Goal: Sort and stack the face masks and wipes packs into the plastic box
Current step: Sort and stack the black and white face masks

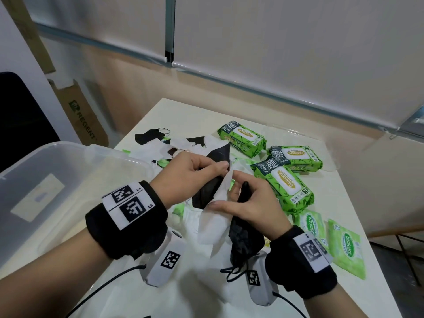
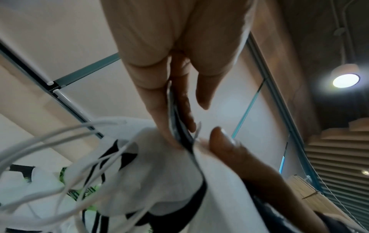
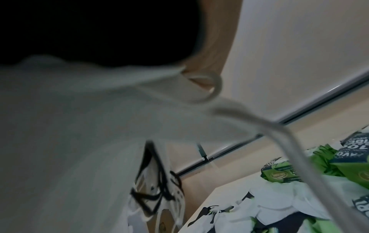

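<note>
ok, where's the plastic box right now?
Head view, left side: the plastic box sits at the table's left edge, just left of the left hand and the mask pile.

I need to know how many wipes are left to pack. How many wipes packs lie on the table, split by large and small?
Large green wipes packs: 3
Small flat wipes packs: 2
Total: 5 in plain view; green bits under the mask pile may hide more.
</note>
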A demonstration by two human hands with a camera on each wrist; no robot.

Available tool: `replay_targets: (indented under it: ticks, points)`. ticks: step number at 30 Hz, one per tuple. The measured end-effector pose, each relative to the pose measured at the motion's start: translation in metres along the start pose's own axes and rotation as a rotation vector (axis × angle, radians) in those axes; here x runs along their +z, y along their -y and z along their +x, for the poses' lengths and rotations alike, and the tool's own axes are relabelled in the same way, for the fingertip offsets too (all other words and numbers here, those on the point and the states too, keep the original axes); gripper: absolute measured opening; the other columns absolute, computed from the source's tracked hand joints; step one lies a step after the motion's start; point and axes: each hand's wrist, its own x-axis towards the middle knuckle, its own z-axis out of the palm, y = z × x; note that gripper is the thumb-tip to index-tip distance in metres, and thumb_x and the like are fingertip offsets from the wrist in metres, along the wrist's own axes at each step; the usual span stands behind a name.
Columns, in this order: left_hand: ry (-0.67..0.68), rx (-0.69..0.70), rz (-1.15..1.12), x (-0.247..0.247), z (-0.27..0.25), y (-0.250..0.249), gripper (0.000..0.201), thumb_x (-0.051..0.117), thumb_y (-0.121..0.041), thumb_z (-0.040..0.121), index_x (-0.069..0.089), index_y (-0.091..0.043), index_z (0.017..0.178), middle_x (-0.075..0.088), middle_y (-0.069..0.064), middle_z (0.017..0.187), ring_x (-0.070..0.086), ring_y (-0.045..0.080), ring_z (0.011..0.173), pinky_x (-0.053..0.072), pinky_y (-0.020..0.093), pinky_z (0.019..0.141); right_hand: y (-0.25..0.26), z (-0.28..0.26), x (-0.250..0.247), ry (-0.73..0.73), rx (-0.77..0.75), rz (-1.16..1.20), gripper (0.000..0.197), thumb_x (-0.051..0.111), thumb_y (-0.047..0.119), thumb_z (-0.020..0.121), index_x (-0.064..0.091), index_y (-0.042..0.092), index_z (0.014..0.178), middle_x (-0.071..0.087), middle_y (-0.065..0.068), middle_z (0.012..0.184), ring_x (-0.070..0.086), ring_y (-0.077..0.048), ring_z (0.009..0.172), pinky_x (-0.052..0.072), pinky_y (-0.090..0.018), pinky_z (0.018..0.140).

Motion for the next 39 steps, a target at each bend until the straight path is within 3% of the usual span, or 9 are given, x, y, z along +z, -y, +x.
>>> replay_targets:
  ticks: [2,7,12,17,20,26,31,36,39]
  points:
    - [-0.017,-0.004,0.017,0.001,0.001,0.001,0.017,0.062,-0.022,0.088,0.075,-0.010,0.089,0.074,0.008,0.089,0.067,0.021,0.091,0.050,0.031,0.086,-0.003,0.002,0.002,-0.059,-0.009,-0.086,0.031,0.087,0.013,0.065,0.071,0.015,0.091,0.053,0.022,0.052,0.049,0.002,0.055,0.035,-0.009,0.057]
    - [-0.043,0.030,0.068,0.005,0.003,0.005,0.012,0.064,-0.016,0.087,0.075,-0.012,0.088,0.074,0.003,0.084,0.063,0.008,0.077,0.050,0.028,0.080,-0.008,0.005,0.008,-0.177,-0.036,-0.159,0.018,0.079,0.023,0.073,0.069,0.010,0.080,0.046,0.012,0.048,0.043,-0.003,0.049,0.032,-0.014,0.050]
    - [0.034,0.053,0.087,0.008,0.001,0.007,0.020,0.060,-0.028,0.087,0.075,-0.017,0.093,0.074,0.003,0.088,0.067,0.023,0.088,0.053,0.039,0.085,-0.010,0.006,0.008,-0.220,0.033,-0.100,0.030,0.075,0.022,0.071,0.051,0.013,0.054,0.041,0.010,0.046,0.035,-0.004,0.047,0.028,-0.016,0.047]
    - [-0.079,0.133,0.173,-0.003,0.003,0.004,0.004,0.072,-0.016,0.080,0.074,-0.020,0.079,0.073,0.003,0.081,0.065,0.011,0.077,0.049,0.016,0.071,-0.018,0.005,-0.004,-0.189,0.128,-0.141,0.032,0.056,0.026,0.071,0.035,0.013,0.050,0.027,0.007,0.048,0.026,-0.008,0.048,0.021,-0.024,0.048]
    - [-0.115,0.175,0.270,-0.024,0.005,-0.007,0.021,0.083,-0.020,0.067,0.063,-0.025,0.066,0.063,-0.003,0.066,0.053,0.004,0.062,0.041,0.012,0.058,-0.027,0.004,-0.022,-0.132,0.192,-0.153,0.043,0.064,0.019,0.085,0.041,-0.001,0.055,0.030,-0.004,0.056,0.029,-0.012,0.052,0.023,-0.027,0.051]
    - [0.290,0.160,0.593,-0.049,0.005,-0.041,0.062,0.085,-0.022,0.064,0.039,-0.042,0.101,0.068,-0.001,0.080,0.062,0.009,0.067,0.048,0.018,0.057,-0.027,0.004,-0.047,0.079,0.260,-0.226,0.048,0.061,0.014,0.092,0.057,0.024,0.046,0.037,0.014,0.043,0.032,-0.001,0.043,0.027,-0.014,0.047]
    - [0.659,0.157,0.859,-0.027,0.004,-0.041,0.024,0.080,-0.031,0.070,0.064,-0.019,0.082,0.065,-0.004,0.074,0.060,0.008,0.073,0.050,0.028,0.070,-0.022,0.007,-0.045,0.220,0.252,-0.283,0.032,0.065,0.023,0.090,0.060,0.006,0.063,0.042,-0.002,0.059,0.038,-0.014,0.057,0.030,-0.027,0.056]
    - [0.610,0.417,0.959,-0.001,0.012,-0.023,0.026,0.077,-0.035,0.072,0.073,-0.019,0.092,0.044,-0.008,0.130,0.028,0.007,0.117,0.031,0.029,0.099,-0.008,0.007,-0.037,0.349,0.195,-0.277,0.038,0.066,0.029,0.087,0.051,0.010,0.057,0.036,0.000,0.056,0.031,-0.011,0.054,0.024,-0.027,0.053]
    - [0.662,0.370,0.995,0.007,0.017,-0.017,0.036,0.074,-0.029,0.077,0.069,-0.020,0.112,0.049,-0.004,0.133,0.040,0.013,0.123,0.036,0.031,0.099,-0.004,0.007,-0.037,0.429,0.196,-0.256,0.035,0.068,0.031,0.079,0.061,-0.002,0.069,0.046,-0.006,0.060,0.037,-0.012,0.058,0.029,-0.028,0.056]
